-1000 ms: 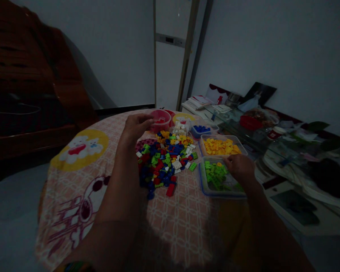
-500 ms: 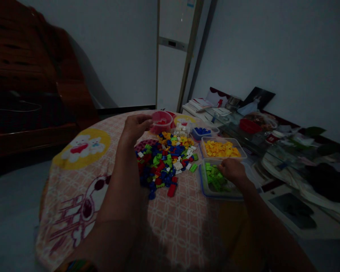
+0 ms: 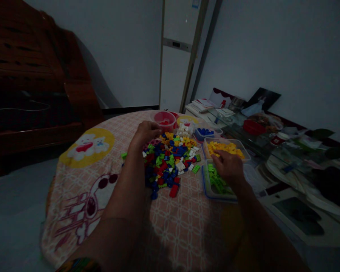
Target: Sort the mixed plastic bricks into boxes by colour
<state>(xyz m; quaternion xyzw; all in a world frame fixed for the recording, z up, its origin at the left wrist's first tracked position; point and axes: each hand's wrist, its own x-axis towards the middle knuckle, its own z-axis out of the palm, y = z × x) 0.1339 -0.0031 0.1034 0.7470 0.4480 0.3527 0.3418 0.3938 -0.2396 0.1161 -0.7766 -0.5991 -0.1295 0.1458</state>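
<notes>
A mixed pile of toy building bricks (image 3: 166, 166), in red, blue, green, yellow and white, lies on the table. My left hand (image 3: 147, 132) is over its far left edge, just short of a pink tub (image 3: 164, 122) with a few red pieces in it. Its fingers are stretched out, and nothing shows in them. On the right, my right hand (image 3: 228, 166) hovers above a clear box of green bricks (image 3: 217, 181), its fingertips apart near the front rim of a box of yellow bricks (image 3: 226, 147). I see nothing held there.
Behind the yellow box stands a box of blue bricks (image 3: 205, 132), with white bricks (image 3: 185, 129) beside it. A patterned cloth (image 3: 181, 223) covers the round table. A cluttered glass side table (image 3: 235, 124) is at the right; a wooden bench (image 3: 31, 68) is at the left.
My right hand has risen from the green bricks toward the yellow box and its fingers have spread. My left hand has come down from beside the pink tub toward the pile.
</notes>
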